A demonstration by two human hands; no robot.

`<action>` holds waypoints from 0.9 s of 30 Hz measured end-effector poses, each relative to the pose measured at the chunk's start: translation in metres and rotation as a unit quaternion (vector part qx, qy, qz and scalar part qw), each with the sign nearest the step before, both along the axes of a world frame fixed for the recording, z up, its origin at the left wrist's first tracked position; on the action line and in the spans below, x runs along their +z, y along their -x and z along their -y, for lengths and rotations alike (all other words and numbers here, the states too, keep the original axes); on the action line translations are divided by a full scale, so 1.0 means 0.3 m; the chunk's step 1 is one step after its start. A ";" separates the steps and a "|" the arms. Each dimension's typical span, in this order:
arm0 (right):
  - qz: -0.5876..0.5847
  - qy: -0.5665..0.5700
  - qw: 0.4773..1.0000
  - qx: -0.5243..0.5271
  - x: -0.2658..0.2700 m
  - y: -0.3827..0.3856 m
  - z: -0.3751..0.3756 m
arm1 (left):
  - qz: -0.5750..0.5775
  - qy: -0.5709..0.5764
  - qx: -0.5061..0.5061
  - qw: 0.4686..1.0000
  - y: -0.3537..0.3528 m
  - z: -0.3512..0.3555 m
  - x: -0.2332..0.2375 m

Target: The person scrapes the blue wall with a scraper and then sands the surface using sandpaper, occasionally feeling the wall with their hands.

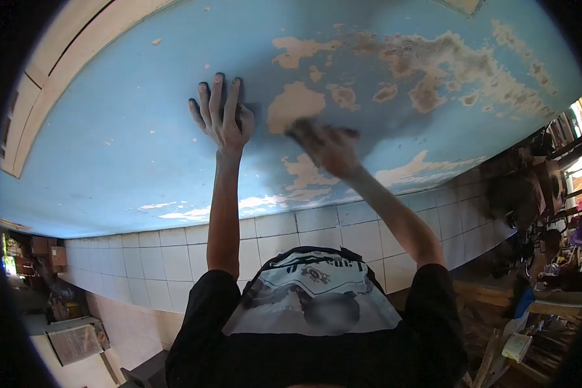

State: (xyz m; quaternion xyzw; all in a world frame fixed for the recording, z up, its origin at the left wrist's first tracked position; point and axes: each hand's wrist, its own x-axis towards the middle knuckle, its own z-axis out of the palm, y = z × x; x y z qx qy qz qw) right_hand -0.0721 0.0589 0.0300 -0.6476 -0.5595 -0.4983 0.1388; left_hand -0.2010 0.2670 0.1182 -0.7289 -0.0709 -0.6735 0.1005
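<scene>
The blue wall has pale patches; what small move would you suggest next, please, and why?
The right hand might best stroke the pale patch ahead of it: it shows blurred at that patch's lower edge, while the left hand rests on the wall.

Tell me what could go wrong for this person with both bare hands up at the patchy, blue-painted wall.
More paint might chip away: the blurred, bare right hand is beside a pale, ragged-edged patch in the blue-painted wall. Dust could irritate the skin, since the splayed left hand wears no glove. Loose flakes might also drop past the white, square tiles below.
</scene>
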 end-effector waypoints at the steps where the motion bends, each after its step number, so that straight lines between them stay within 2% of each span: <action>1: 0.018 0.049 0.998 0.023 0.008 0.034 -0.002 | -0.009 -0.002 0.030 1.000 -0.005 0.001 0.001; 2: -0.026 0.006 0.998 0.052 0.035 0.024 0.005 | -0.006 -0.004 0.031 0.999 -0.012 -0.001 0.003; 3: -0.023 0.005 0.998 0.058 0.101 0.012 0.014 | 0.002 -0.003 0.033 0.999 -0.015 -0.007 0.001; 6: -0.067 -0.118 0.989 -0.054 0.223 0.000 0.075 | 0.004 0.010 0.036 0.999 -0.005 -0.011 -0.011; 7: -0.068 -0.116 0.989 -0.055 0.177 0.011 0.064 | 0.011 0.018 0.034 0.999 -0.013 -0.006 -0.010; 9: -0.122 -0.002 0.992 -0.024 0.016 0.046 0.004 | 0.011 0.019 0.029 0.999 -0.012 0.005 -0.006; 10: -0.083 0.019 0.995 0.044 0.000 0.059 -0.007 | 0.012 0.020 0.026 0.999 -0.008 0.003 -0.003; 11: -0.084 0.018 0.995 0.047 -0.009 0.057 0.011 | 0.012 0.019 0.028 0.999 0.001 0.004 -0.002; 13: -0.191 -0.111 0.975 0.006 0.093 0.064 0.051 | -0.019 0.014 0.015 1.000 0.021 -0.001 -0.007; 14: -0.194 -0.109 0.975 0.010 0.135 0.068 0.048 | -0.021 0.015 0.019 0.999 0.036 0.003 -0.018; 16: -0.174 -0.184 0.966 -0.053 0.194 0.061 0.042 | -0.097 0.026 0.000 0.995 0.056 0.021 -0.040; 17: -0.172 -0.185 0.966 -0.051 0.108 0.074 0.003 | -0.095 0.025 0.002 0.995 0.053 0.037 -0.050; 18: -0.308 -0.206 0.929 0.016 -0.053 0.115 -0.064 | -0.086 0.050 -0.014 0.995 0.050 0.059 -0.064; 19: -0.438 -0.222 0.867 0.082 -0.143 0.151 -0.092 | -0.079 0.074 -0.031 0.994 0.053 0.079 -0.076; 20: -0.436 -0.226 0.867 0.083 -0.130 0.176 -0.074 | -0.105 0.089 -0.016 0.990 0.062 0.091 -0.083; 22: -0.352 -0.057 0.934 -0.026 -0.040 0.222 -0.039 | -0.120 0.094 -0.011 0.988 0.084 0.105 -0.078; 23: -0.354 -0.057 0.933 -0.022 0.024 0.211 -0.037 | -0.138 0.105 -0.006 0.985 0.096 0.106 -0.077; 25: -0.281 -0.187 0.941 -0.010 0.120 0.162 -0.025 | -0.138 0.109 -0.006 0.984 0.128 0.102 -0.055; 27: -0.258 -0.182 0.949 -0.006 0.098 0.155 -0.038 | -0.128 0.109 -0.012 0.986 0.132 0.105 -0.027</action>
